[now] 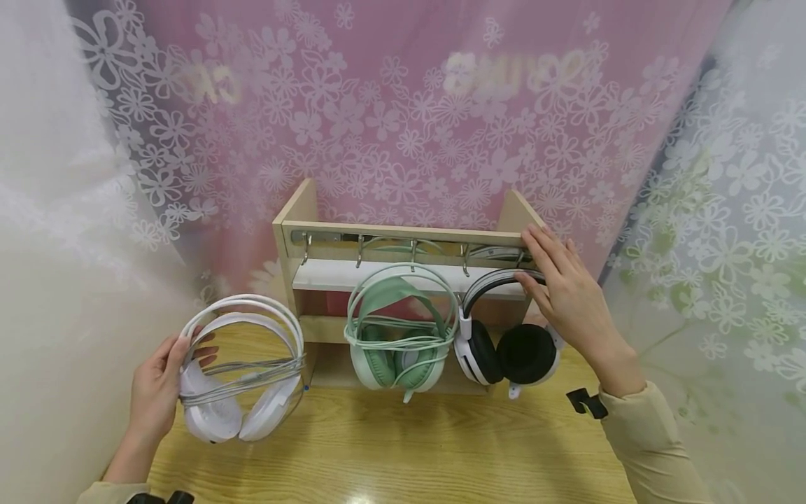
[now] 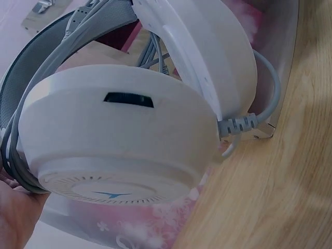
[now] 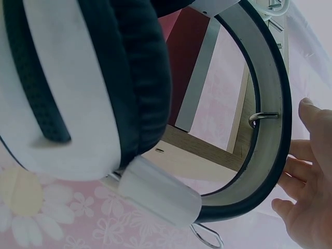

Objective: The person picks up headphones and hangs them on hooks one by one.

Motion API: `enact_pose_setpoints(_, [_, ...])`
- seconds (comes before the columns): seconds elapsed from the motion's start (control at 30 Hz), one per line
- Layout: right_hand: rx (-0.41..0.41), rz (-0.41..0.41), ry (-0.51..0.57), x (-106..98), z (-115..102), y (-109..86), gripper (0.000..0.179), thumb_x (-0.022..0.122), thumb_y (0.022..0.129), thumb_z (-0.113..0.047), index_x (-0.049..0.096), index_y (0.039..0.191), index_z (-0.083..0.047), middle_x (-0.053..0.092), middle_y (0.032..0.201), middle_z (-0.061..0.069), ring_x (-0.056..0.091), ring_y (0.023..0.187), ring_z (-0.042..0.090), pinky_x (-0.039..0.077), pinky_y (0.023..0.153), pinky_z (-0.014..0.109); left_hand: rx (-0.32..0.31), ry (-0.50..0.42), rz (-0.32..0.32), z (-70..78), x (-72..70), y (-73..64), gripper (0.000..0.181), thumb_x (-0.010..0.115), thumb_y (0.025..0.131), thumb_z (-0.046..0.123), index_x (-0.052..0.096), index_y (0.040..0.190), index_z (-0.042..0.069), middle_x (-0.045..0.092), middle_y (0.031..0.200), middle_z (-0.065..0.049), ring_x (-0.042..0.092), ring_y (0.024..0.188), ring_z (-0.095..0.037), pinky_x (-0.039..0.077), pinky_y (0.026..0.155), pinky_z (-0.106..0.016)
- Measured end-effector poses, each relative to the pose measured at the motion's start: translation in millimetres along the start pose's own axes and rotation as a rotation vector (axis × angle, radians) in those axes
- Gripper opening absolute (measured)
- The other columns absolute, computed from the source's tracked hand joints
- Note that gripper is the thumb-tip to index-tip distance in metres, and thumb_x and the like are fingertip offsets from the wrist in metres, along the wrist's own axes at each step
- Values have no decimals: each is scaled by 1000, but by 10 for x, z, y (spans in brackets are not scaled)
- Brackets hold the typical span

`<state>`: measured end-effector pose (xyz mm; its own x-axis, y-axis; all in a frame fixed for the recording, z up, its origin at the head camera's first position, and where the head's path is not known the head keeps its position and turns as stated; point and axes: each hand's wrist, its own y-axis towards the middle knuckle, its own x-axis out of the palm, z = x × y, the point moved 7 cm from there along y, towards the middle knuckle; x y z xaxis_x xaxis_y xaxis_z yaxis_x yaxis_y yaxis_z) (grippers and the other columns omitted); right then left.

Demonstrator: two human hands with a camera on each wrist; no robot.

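My left hand grips a pair of white headphones by the side of the headband, left of a wooden rack. Grey cable is wound across these headphones, and the left wrist view shows a blue mark on one ear cup. At the rack's right end, my right hand has its fingers extended over the top corner, thumb by the headband of black-and-white headphones. In the right wrist view that headband hangs over a metal hook, the right hand just beyond it.
Mint-green headphones, wrapped in their own cable, hang at the rack's middle. Bare hooks line the bar to their left. A white shelf lies behind. The rack stands on a wood-grain table, with a pink flowered curtain behind it.
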<state>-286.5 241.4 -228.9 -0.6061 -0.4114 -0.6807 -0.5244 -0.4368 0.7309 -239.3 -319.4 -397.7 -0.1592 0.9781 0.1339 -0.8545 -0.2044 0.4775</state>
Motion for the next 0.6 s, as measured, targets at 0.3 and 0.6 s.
enact_pose_setpoints(0.3, [0, -4, -15, 11, 7, 3, 74, 71, 94, -19, 36, 157, -6, 37, 161, 15, 32, 149, 35, 14, 126, 48, -26, 55, 9, 142, 136, 61, 33, 48, 108, 13, 62, 134, 0, 77, 108, 7, 75, 89, -8, 58, 83, -22])
enact_pose_setpoints(0.6, [5, -4, -12, 12, 11, -6, 75, 72, 93, -18, 35, 157, -6, 37, 161, 15, 32, 149, 35, 14, 126, 48, 0, 66, -13, 257, 268, 145, 35, 48, 108, 10, 58, 139, -4, 77, 106, 6, 75, 88, -8, 58, 82, -20])
